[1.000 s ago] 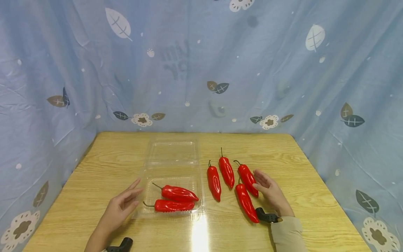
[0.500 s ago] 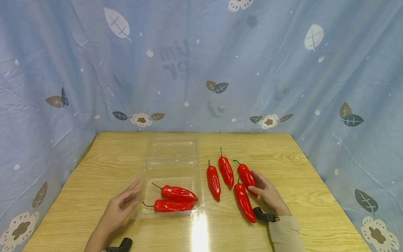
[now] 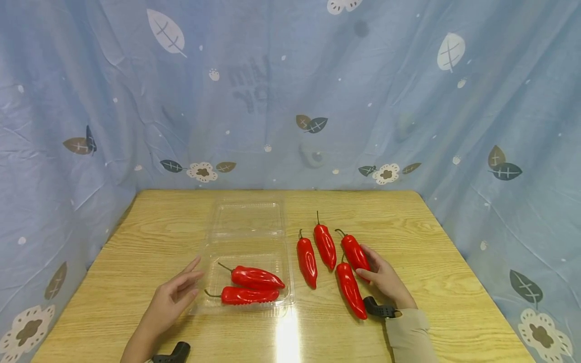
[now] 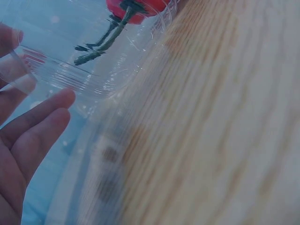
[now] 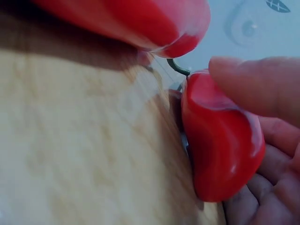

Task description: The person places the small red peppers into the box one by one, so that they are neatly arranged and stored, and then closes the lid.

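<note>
My right hand (image 3: 388, 283) has its thumb and fingers around the lower part of a red chili pepper (image 3: 353, 250) lying on the table. In the right wrist view, the thumb (image 5: 253, 86) lies along one side of that pepper, fingers behind it. Another red pepper (image 3: 350, 291) lies just left of it. My left hand (image 3: 169, 298) is at the left edge of a clear plastic clamshell box (image 3: 290, 275), fingers loosely extended. Through its wall in the left wrist view, green stems (image 4: 110, 42) show. Two red peppers, one upper (image 3: 255, 278) and one lower (image 3: 249, 296), lie inside.
The box's clear lid (image 3: 248, 218) lies folded back behind its base. Two more red peppers, one nearer (image 3: 306, 262) and one farther (image 3: 325, 246), lie right of the box. A blue patterned curtain (image 3: 281, 91) surrounds the wooden table (image 3: 154, 217) at the back and sides.
My right hand has moved slightly left onto the rightmost pepper, its thumb now across it. My left hand and the peppers in the box have stayed put.
</note>
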Demonstrator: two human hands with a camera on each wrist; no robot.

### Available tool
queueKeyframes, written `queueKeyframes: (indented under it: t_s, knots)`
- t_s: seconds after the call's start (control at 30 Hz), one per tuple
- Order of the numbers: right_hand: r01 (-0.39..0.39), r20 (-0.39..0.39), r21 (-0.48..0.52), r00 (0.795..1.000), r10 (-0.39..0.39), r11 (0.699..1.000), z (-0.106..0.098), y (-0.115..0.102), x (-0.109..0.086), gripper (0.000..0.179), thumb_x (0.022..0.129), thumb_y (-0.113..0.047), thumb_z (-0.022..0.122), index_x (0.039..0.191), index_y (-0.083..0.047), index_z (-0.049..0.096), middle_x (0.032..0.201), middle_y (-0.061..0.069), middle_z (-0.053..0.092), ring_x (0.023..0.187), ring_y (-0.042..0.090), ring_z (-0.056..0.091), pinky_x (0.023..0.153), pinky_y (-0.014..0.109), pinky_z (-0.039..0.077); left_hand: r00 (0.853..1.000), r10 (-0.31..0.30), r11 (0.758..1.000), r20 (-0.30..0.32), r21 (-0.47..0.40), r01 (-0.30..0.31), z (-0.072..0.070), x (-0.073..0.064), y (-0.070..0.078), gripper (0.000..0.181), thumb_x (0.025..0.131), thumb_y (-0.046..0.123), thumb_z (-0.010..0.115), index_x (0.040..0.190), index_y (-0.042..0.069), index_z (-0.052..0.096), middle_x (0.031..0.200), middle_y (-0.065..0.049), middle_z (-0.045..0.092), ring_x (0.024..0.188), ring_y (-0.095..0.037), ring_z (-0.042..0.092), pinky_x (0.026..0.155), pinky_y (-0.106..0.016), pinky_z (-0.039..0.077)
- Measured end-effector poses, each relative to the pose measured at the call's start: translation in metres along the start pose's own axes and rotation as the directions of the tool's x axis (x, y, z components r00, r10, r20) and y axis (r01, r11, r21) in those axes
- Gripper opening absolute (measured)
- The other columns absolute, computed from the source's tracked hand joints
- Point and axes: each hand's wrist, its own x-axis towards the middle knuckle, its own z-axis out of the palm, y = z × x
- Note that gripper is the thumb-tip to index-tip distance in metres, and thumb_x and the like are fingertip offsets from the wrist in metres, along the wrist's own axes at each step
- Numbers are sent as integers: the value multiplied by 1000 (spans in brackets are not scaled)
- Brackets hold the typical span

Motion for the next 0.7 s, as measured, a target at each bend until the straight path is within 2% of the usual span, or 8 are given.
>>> queueKeyframes:
  t_s: [0.27,0.57,0.7]
  knots:
    - [15,-31,-55,999,-16,998,1,3,1,68,91,-13,63,149,-6,28,151,20,33,136,36,34,93,2,32,1000,0,1000,-1,-13,-1,0,0,1,33,85,-15,57,118,-15,55,143,-34,35,120,3,51,93,-8,45]
    - [20,-73,-114,997,-29,993,0,5,2,61,92,-8,59,147,-6,32,146,22,40,130,36,42,94,9,38,1000,-4,1000,3,-4,4,0,0,-1,33,86,-14,57,119,-14,55,142,-34,34,121,3,50,94,-7,44]
    - [25,-73,-112,997,-34,993,-1,6,2,60,93,-6,57,147,-5,32,147,22,38,132,36,40,94,7,35,1000,-1,1000,3,-15,1,0,-1,-1,33,86,-15,57,119,-15,55,143,-34,34,121,3,50,95,-8,44]
